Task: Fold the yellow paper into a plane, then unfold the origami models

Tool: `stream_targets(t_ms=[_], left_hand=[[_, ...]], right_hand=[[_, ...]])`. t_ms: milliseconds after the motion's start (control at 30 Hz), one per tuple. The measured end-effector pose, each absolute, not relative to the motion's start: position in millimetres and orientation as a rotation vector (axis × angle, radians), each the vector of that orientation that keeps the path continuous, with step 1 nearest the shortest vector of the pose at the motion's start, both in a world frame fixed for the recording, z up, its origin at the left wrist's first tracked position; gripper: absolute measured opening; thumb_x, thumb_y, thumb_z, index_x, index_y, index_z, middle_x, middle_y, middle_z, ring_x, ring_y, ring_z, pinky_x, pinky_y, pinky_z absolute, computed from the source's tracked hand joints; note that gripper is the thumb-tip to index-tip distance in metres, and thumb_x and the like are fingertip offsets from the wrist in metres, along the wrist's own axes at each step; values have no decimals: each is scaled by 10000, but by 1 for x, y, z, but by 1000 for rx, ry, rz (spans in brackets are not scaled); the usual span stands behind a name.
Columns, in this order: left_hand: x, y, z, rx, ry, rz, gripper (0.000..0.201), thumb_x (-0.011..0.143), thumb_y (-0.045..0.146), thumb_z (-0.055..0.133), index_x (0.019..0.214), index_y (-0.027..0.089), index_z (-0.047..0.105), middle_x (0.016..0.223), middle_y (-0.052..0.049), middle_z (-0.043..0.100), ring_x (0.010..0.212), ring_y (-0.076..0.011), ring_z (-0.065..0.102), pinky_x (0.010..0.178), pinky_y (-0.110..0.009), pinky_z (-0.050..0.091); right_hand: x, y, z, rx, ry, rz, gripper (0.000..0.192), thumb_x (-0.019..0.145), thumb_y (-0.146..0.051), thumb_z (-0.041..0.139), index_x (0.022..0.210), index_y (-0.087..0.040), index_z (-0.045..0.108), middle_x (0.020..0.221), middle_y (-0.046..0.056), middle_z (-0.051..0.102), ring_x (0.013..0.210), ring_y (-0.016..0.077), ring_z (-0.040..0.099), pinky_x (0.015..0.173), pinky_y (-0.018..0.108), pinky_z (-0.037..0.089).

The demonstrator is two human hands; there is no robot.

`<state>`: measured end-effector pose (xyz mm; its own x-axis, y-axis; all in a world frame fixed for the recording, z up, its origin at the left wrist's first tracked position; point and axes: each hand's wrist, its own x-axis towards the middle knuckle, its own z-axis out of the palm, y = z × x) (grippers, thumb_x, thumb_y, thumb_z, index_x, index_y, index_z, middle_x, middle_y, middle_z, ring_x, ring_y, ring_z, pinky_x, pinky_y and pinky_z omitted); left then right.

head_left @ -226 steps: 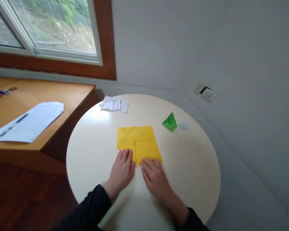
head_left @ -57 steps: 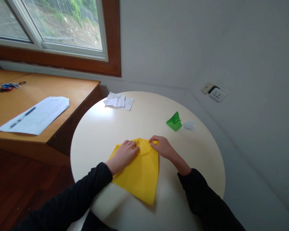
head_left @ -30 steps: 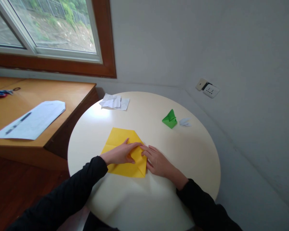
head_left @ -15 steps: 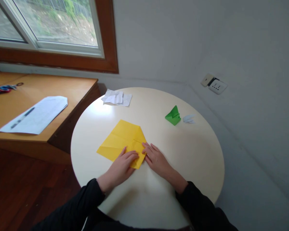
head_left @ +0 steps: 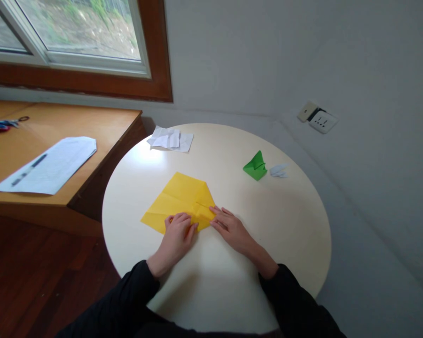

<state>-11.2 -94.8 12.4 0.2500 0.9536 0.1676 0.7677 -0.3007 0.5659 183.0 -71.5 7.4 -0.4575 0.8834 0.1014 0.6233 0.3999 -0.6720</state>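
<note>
Left hand (head_left: 176, 233) and right hand (head_left: 229, 227): fingers flat, pressing the near edge of the yellow paper (head_left: 178, 199). Paper flat on the round table (head_left: 285, 225), long axis running near-left to far-right, folded point toward the right. Beyond: green origami (head_left: 255, 165), white paper (head_left: 170, 139).

A round white table (head_left: 285, 244) fills the middle. At the upper left is a window (head_left: 74, 33) with a brown frame. A wooden desk (head_left: 91, 126) sits left. Grey walls (head_left: 250, 56) stand behind. Dark wood floor (head_left: 28, 277) shows lower left.
</note>
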Motion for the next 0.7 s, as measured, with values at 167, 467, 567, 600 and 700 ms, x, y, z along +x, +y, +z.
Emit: stream_targets(t_ms=[167,467,567,600,700], left_hand=[[-9,-86,14,2060,1666,621,288,879,267,410,614,181,483,709,-35,602,790,-204,547,738,-383,348],[-16,-85,8,1820,1651,729,136,792,283,547,888,187,552,821,-33,661,784,-206,598,830,-419,363],[-22,-91,8,1824,1566,772,240,769,258,582,999,206,538,960,-43,675,859,-207,612,891,-430,344],[-23,-94,9,1848,1539,775,261,764,251,590,1016,213,534,987,-45,674,888,-210,609,897,-428,342],[-24,-101,13,1950,1492,758,329,744,248,629,1052,228,516,945,-34,691,949,-225,590,926,-451,306]], right_hand=[[179,-71,2,-1345,-2116,782,200,874,-231,488,1011,-197,630,1175,78,642,1210,175,505,1083,415,311],[175,-70,0,-1372,-2095,725,123,856,-202,514,846,-209,636,1233,70,607,1206,190,509,1051,420,341],[177,-71,4,-1365,-2123,764,94,841,-208,543,812,-213,631,1271,85,574,1224,197,491,1054,439,330],[178,-71,5,-1351,-2138,775,86,839,-212,549,821,-218,633,1275,86,570,1232,196,482,1056,447,325],[183,-70,7,-1297,-2187,805,65,830,-227,576,829,-233,641,1269,80,575,1251,189,461,1061,454,313]])
